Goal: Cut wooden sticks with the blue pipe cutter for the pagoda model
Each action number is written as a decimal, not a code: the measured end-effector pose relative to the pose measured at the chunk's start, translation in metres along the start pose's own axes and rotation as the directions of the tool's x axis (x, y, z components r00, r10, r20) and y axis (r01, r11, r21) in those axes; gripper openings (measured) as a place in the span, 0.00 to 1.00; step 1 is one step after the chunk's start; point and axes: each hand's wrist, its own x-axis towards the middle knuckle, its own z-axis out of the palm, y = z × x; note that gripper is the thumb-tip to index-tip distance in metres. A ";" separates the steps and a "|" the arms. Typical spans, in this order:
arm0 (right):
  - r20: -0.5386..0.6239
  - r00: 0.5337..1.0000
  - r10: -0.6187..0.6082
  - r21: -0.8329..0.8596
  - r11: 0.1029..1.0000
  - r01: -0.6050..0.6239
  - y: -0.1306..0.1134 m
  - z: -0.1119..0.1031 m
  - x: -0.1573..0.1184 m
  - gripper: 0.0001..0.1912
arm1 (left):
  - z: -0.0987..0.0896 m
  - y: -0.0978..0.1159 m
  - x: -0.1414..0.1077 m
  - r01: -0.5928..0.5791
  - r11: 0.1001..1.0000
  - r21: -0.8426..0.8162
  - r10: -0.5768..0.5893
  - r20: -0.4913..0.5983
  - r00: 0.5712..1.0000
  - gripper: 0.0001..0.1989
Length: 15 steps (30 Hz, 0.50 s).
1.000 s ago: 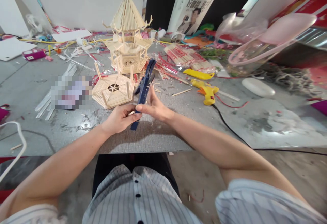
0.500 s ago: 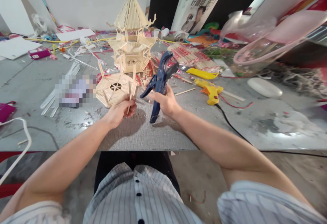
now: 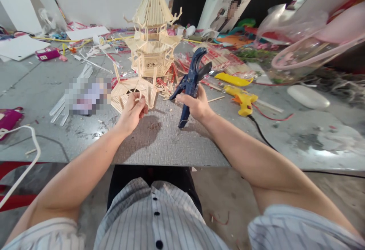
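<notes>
My left hand (image 3: 131, 113) is closed in a pinch on a thin wooden stick (image 3: 140, 95), most of it hidden by the fingers. Just beyond it lies a hexagonal wooden stick base (image 3: 117, 99) with short posts standing up from it; the hand covers part of its near side. My right hand (image 3: 199, 103) is wrapped round a blue hand cutter (image 3: 192, 78), held upright with its jaws pointing up and away from me. Behind both stands a tiered pagoda model (image 3: 152, 48) built of the same pale sticks.
On the right lie a yellow hot glue gun (image 3: 245, 101) with a black cord, a yellow utility knife (image 3: 234, 79) and a white oval object (image 3: 308, 97). Clear glue sticks (image 3: 60, 107) are at the left. Packaged sticks (image 3: 219, 61) and loose scraps lie around the pagoda.
My left hand has shifted left and over the near side of the hexagonal base, tilting the stick away. My right hand still grips the cutter, slightly farther right in view.
</notes>
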 end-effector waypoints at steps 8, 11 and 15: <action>0.063 0.998 0.004 0.109 0.994 -0.011 -0.021 -0.010 -0.002 0.15 | -0.003 -0.002 0.001 -0.068 0.998 0.009 0.065 0.178 0.982 0.22; 0.053 0.998 -0.021 -0.010 1.000 0.022 -0.025 -0.013 -0.001 0.14 | -0.004 -0.004 0.001 -0.064 0.996 0.066 0.050 0.192 0.980 0.24; 0.071 0.995 0.074 -0.061 0.996 -0.069 -0.028 -0.012 0.004 0.16 | -0.001 -0.003 0.000 -0.057 0.998 0.033 0.051 0.172 0.984 0.18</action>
